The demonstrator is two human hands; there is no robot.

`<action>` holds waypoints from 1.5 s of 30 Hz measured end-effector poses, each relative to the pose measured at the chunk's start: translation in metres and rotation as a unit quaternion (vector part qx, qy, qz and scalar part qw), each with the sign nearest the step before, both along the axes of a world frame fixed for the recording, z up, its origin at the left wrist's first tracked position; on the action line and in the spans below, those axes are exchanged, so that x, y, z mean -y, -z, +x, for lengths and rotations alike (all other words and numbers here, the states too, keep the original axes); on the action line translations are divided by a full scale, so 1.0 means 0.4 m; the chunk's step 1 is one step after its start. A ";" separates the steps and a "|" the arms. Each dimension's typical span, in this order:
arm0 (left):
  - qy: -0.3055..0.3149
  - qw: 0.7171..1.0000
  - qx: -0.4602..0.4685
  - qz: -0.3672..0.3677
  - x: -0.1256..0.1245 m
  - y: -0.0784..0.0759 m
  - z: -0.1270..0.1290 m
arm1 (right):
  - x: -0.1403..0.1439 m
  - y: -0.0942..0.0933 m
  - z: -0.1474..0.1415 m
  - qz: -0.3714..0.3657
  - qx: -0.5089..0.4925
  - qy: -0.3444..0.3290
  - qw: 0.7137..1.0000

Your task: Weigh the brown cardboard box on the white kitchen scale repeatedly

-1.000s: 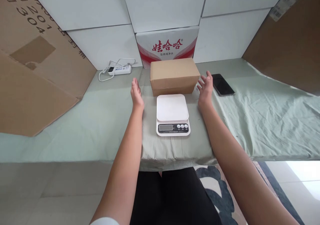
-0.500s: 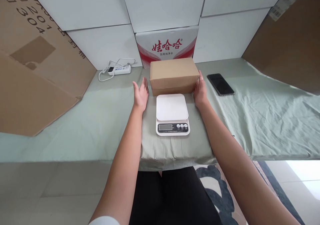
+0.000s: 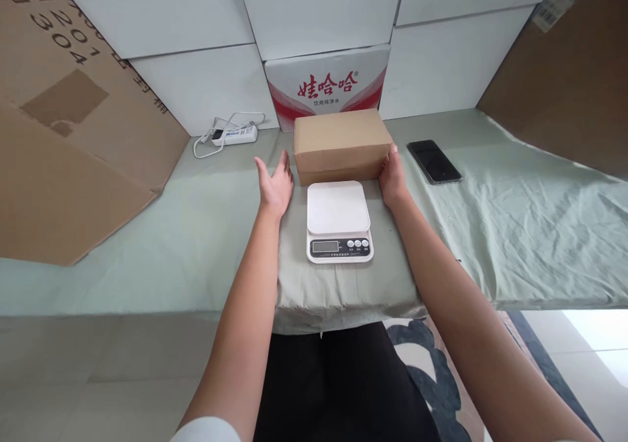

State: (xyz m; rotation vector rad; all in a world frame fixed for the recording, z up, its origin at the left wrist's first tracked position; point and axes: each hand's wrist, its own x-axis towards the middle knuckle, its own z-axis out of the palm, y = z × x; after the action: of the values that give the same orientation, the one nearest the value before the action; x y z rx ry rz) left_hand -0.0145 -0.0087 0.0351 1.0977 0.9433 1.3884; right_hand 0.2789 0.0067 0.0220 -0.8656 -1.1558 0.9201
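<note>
A closed brown cardboard box [image 3: 339, 140] lies on the green cloth behind a white kitchen scale [image 3: 338, 220] with a dark display strip. My left hand [image 3: 275, 182] is open, palm turned toward the box's left end, a small gap away from it. My right hand [image 3: 392, 175] rests flat against the box's right end, fingers touching the cardboard. The scale's platform is bare and sits between my two wrists.
A black phone [image 3: 434, 161] lies right of the box. A white power strip with cable [image 3: 234, 135] sits back left. A red-and-white printed carton [image 3: 328, 89] stands behind the box. Large cardboard sheets [image 3: 73, 128] lean at left and right; white panels form the back wall.
Both hands closed in on the box from either side. The right hand went from hovering apart to touching the right end; the left hand moved nearer the left end.
</note>
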 end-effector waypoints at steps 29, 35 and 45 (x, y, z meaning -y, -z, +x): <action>-0.129 0.990 0.059 -0.002 -0.011 -0.009 -0.023 | -0.027 0.027 0.052 -0.058 -0.038 0.109 0.992; -0.162 0.975 0.151 -0.026 0.004 -0.030 -0.004 | -0.025 0.026 0.046 -0.051 -0.075 0.115 0.989; -0.158 0.981 0.111 -0.014 -0.007 -0.005 -0.007 | -0.022 0.022 0.054 -0.063 -0.067 0.111 0.990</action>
State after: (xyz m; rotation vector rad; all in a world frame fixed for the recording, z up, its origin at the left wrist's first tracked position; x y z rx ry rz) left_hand -0.0173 -0.0060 0.0371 0.7736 0.9982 1.7109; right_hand 0.3003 0.0156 0.0134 -0.9969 -0.8740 0.8601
